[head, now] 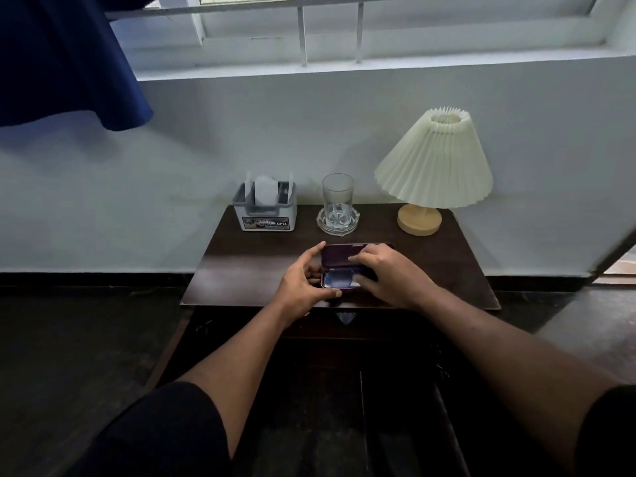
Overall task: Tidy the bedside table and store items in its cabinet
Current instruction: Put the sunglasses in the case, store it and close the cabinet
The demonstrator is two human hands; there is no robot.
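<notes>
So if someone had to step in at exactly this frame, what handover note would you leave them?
Left hand: steadies the left end of the open dark case, fingers loosely curled on it.
Right hand: rests over the case's right side and lid.
Case sits at the front middle of the bedside table, lid up, something pale inside.
Along the back: tissue box, glass standing in a glass dish, lamp.
Done: nothing visibly stored yet.
Left: close the case, store items in the cabinet below.

Small dark purple hinged case (344, 266) partly covered by both hands, its pale contents indistinct, blue curtain (65, 60) cut off at left edge
</notes>
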